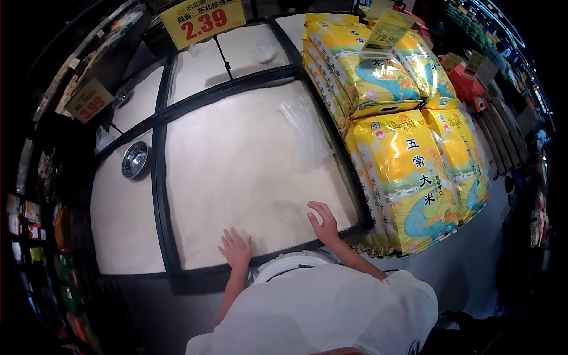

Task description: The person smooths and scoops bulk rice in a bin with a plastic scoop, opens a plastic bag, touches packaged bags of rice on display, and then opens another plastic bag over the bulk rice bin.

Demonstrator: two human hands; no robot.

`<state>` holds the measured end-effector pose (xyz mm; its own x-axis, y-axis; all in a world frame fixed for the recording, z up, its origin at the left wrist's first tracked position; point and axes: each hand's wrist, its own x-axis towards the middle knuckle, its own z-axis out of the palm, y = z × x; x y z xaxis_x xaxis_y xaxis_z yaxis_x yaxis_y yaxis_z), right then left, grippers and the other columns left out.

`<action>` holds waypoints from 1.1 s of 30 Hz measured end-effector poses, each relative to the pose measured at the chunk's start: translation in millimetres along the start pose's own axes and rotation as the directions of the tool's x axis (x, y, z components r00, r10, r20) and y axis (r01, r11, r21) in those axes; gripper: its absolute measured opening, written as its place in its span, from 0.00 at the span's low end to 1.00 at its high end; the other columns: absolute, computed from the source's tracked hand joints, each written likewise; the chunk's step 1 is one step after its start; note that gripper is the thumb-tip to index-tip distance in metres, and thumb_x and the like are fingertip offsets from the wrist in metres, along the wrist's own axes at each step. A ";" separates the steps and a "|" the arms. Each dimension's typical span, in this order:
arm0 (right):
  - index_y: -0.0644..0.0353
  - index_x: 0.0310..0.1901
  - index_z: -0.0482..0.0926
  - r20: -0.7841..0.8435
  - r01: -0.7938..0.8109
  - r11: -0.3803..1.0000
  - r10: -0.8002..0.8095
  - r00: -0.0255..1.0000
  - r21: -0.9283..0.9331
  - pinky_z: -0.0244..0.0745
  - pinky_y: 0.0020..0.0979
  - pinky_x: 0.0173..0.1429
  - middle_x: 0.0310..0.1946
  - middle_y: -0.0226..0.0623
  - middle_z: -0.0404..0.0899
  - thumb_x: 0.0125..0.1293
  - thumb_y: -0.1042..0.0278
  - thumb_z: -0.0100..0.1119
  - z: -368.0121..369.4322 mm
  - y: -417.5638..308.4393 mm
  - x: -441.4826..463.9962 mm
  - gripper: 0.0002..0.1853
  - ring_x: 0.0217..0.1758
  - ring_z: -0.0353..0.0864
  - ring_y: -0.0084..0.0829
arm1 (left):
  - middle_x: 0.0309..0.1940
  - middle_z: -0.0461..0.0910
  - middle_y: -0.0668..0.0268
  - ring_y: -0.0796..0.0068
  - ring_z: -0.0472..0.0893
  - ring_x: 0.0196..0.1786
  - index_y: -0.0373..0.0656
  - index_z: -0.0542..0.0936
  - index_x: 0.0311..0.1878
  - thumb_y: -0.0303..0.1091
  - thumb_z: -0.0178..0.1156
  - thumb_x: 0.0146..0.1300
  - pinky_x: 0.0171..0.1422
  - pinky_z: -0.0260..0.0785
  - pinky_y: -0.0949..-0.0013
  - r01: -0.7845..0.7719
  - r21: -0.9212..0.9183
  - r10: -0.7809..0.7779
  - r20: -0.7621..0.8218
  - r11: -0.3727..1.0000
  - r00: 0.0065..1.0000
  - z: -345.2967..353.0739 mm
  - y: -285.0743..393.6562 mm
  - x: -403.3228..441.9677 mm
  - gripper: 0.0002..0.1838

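Observation:
My left hand point(236, 248) is over the near edge of a large black-framed bin of white rice point(236, 154), its fingers spread and holding nothing. To its right, my right hand point(323, 223) is raised over the bin's near right part, fingers apart, thumb away from them, with nothing in it. Whether either hand touches the rice, I cannot tell. A clear plastic bag point(305, 127) lies on the rice at the bin's right side. In the neighbouring bin on the left rests a shiny metal bowl point(135, 160).
Yellow rice bags point(414, 177) are stacked right of the bins. Price signs stand at the back point(202, 22), on the left point(89, 101) and over the bags point(387, 34). More bins lie behind. Shelves with goods line the far left.

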<state>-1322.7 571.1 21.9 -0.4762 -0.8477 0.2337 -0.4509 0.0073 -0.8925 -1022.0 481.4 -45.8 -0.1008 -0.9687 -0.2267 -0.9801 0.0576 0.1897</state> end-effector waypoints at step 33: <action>0.64 0.53 0.82 -0.010 -0.456 0.883 0.460 0.888 0.115 0.78 0.25 0.53 0.44 0.39 0.88 0.74 0.70 0.57 98.1 -119.9 -274.5 0.12 0.47 0.86 0.27 | 0.49 0.77 0.55 0.54 0.80 0.50 0.41 0.81 0.54 0.22 0.60 0.62 0.55 0.73 0.59 -0.490 -0.536 0.446 -0.221 0.687 0.867 1.5 -33.8 -2.8 0.16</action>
<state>-1063.9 750.9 27.0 -0.6375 -0.7442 -0.1995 -0.0942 0.3322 -0.9385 -988.8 482.6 -52.9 -0.4868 -0.8679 0.0990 -0.5328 0.3848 0.7537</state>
